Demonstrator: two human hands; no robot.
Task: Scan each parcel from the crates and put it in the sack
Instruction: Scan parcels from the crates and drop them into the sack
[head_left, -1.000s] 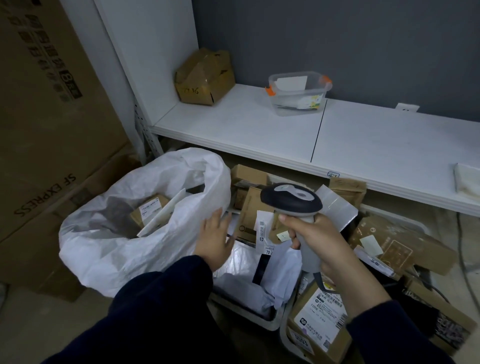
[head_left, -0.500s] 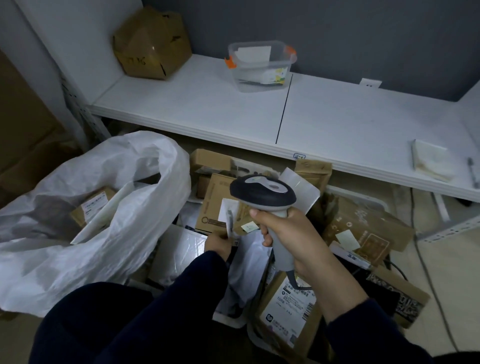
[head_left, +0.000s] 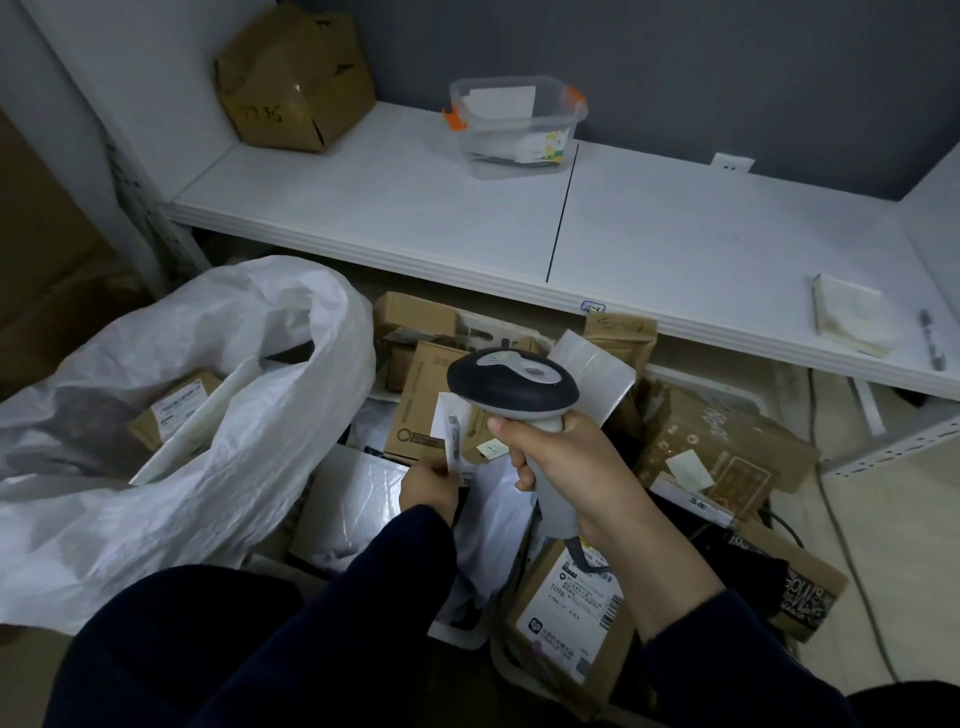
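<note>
right hand wrapped round the scanner, left hand pinching a white parcel in the crate, next to the sack.

A parcel depot's sorting corner, shown by labelled cardboard parcels heaped in floor crates, a white woven sack holding more boxes, a handheld barcode scanner and white metal shelving.

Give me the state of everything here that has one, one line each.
sack, mouth open, parcels inside
scanner, gripped by the right hand, aimed downward
left hand, pinching the white parcel at its top edge
clear tub, upright, no lid visible, papers inside
shelf box, closed, dented
</note>
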